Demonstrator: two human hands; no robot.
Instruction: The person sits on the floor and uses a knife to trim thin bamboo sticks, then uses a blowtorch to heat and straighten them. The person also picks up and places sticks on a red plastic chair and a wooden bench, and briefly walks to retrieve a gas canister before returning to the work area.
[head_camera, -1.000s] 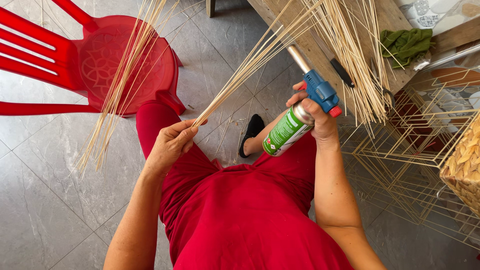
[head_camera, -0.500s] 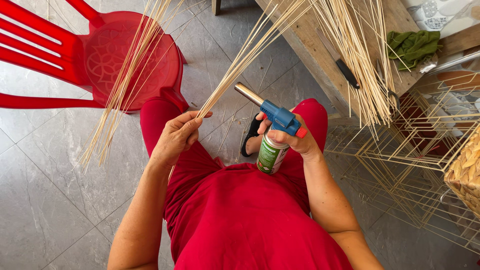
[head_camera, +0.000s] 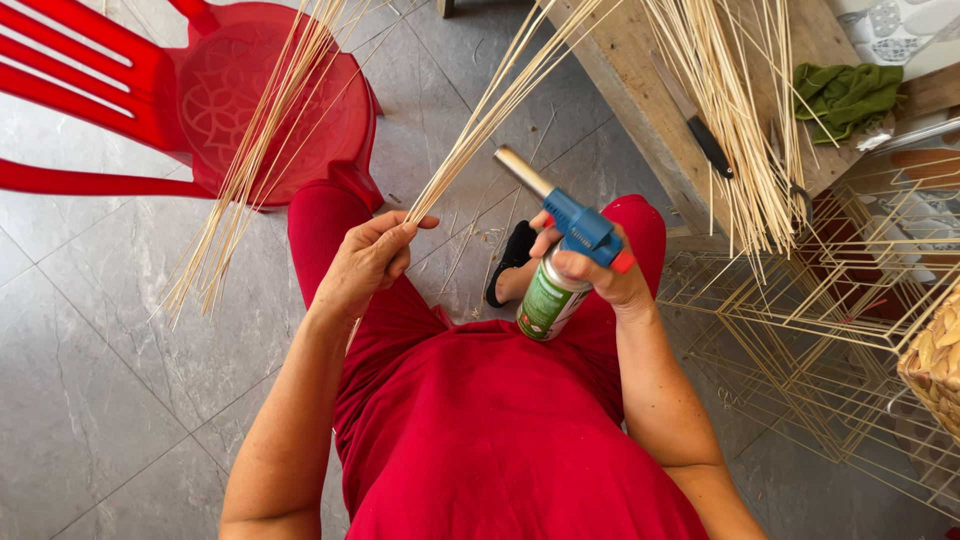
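Pale thin sticks (head_camera: 500, 105) fan upward from the left hand (head_camera: 368, 262), pinched at their lower ends above the lap. Just beside it, the right hand (head_camera: 600, 275) grips a blue-headed torch canister (head_camera: 553, 290), nozzle angled toward the sticks.

Torch (head_camera: 580, 222) blue; can (head_camera: 548, 300) green; sticks (head_camera: 490, 120) pale; chair (head_camera: 250, 100) red

We counted one red chair (head_camera: 200, 100), one torch (head_camera: 565, 250), one knife (head_camera: 700, 135), one green cloth (head_camera: 850, 95), three stick bundles.
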